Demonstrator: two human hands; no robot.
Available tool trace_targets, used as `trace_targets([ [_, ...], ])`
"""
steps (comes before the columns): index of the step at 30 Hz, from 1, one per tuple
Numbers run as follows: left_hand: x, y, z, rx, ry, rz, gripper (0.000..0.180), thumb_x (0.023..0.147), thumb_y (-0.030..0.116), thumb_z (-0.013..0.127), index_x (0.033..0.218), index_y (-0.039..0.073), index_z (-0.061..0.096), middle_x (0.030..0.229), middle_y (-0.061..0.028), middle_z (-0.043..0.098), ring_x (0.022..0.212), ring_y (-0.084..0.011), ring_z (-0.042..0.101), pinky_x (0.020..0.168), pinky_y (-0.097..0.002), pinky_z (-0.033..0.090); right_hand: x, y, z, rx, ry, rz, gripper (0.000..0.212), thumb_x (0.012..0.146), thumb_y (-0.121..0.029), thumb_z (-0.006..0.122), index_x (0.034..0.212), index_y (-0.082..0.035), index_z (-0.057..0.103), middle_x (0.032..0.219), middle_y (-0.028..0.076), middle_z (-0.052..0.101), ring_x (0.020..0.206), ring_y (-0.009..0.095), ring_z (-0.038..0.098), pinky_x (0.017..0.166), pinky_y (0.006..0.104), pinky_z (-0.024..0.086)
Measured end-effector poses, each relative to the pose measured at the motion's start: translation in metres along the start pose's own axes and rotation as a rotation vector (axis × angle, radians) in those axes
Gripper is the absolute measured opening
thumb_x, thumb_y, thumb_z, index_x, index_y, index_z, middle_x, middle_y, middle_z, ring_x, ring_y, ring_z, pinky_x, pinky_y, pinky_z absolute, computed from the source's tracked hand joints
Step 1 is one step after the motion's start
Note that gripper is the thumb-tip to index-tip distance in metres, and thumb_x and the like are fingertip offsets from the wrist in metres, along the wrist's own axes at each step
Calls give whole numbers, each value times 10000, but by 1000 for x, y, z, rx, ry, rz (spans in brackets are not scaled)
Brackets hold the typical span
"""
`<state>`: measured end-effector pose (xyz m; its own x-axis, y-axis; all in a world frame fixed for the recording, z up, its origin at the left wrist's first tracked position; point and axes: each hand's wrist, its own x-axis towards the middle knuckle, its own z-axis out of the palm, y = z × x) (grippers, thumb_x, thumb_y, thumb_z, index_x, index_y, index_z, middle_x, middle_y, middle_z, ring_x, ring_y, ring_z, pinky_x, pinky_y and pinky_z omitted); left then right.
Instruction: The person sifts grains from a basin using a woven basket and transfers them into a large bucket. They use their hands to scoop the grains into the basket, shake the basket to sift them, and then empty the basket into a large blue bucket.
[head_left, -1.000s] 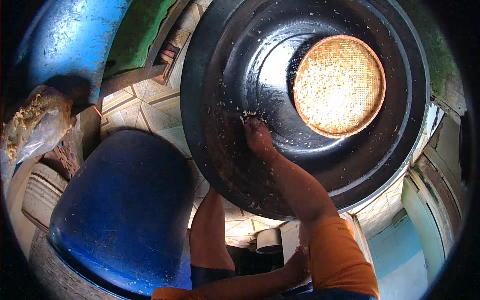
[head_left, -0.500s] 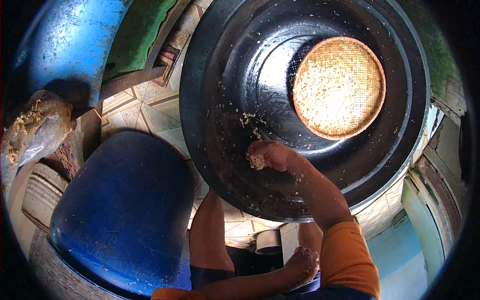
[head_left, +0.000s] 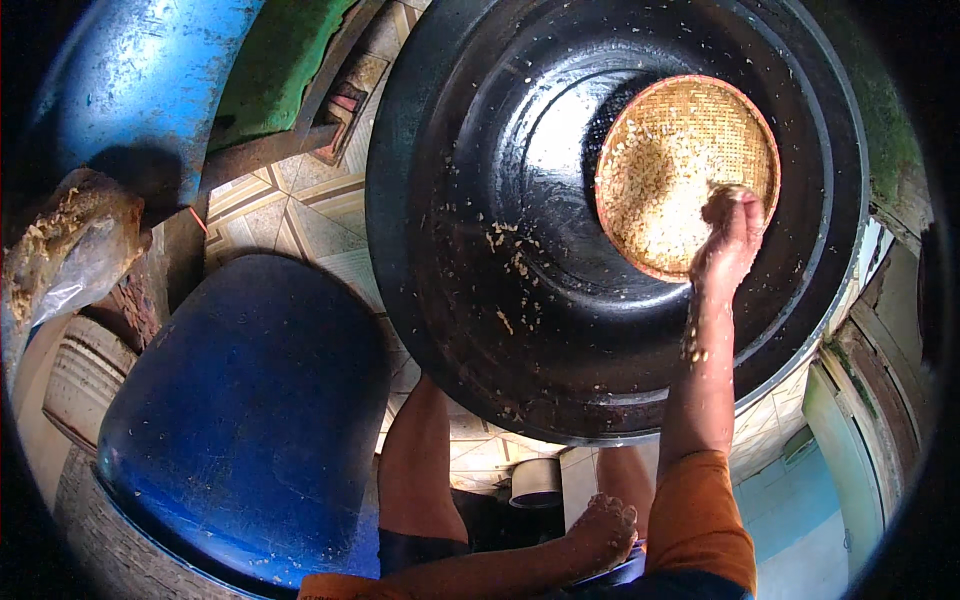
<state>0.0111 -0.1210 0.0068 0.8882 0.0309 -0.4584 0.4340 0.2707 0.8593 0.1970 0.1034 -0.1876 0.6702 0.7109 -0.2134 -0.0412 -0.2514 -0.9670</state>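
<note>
My right hand [head_left: 732,238] is over the right part of a round woven bamboo basket [head_left: 762,130], its fingers bent and closed together. What they hold, if anything, is hidden. Pale grains [head_left: 660,205] are spread over the basket's bottom, and a few stick to my right wrist. The basket rests inside a large, wide black tub [head_left: 430,330]. Loose grains [head_left: 515,255] cling to the tub's dark inner wall, left of the basket. Low and near my body, my left hand [head_left: 603,530] has its fingers curled in, with pale bits stuck on them; I see nothing in it.
An upturned blue barrel [head_left: 250,410] stands left of the tub. Farther left are a plastic bag [head_left: 85,250] with crumbly brown residue and another blue drum [head_left: 150,80]. Patterned tiles [head_left: 300,215] cover the floor. A small pale pot [head_left: 536,482] sits below the tub's near edge.
My right hand has moved from the tub's near-left wall, where it held a clump of grains, up and right over the basket. The tub has shifted slightly right in view. My left hand stays low.
</note>
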Motion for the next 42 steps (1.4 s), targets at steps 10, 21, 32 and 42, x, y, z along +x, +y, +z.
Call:
trace_targets([
  [10, 6, 13, -32, 94, -286, -3, 279, 898, 222, 512, 977, -27, 610, 1007, -150, 570, 921, -279, 560, 785, -441, 428, -93, 64, 82, -868, -755, -356, 402, 816, -56, 567, 1209, 11, 517, 1231, 218, 505, 1169, 368, 456, 1026, 430, 357],
  [21, 5, 10, -33, -42, -86, -19, 238, 813, 182, 540, 868, -16, 660, 965, -194, 597, 924, -327, 548, 834, -472, 409, -146, 101, 84, -974, -1225, -135, 605, 760, 44, 432, 1359, -26, 382, 1348, 233, 415, 1240, 375, 414, 1070, 414, 319],
  [32, -6, 10, -24, 100, -53, 135, 198, 749, 177, 570, 760, 3, 664, 800, -138, 588, 750, -276, 523, 684, -425, 406, -132, 131, 46, -995, -905, -193, 553, 783, -21, 464, 1330, 24, 391, 1238, 258, 460, 1172, 393, 437, 1030, 445, 345],
  [42, 3, 8, -13, 212, -163, 56, 259, 776, 198, 550, 887, -12, 652, 864, -175, 608, 863, -303, 558, 730, -444, 414, -111, 108, 98, -1025, -873, -391, 605, 760, 2, 449, 1360, -38, 385, 1257, 230, 472, 1158, 390, 449, 994, 440, 386],
])
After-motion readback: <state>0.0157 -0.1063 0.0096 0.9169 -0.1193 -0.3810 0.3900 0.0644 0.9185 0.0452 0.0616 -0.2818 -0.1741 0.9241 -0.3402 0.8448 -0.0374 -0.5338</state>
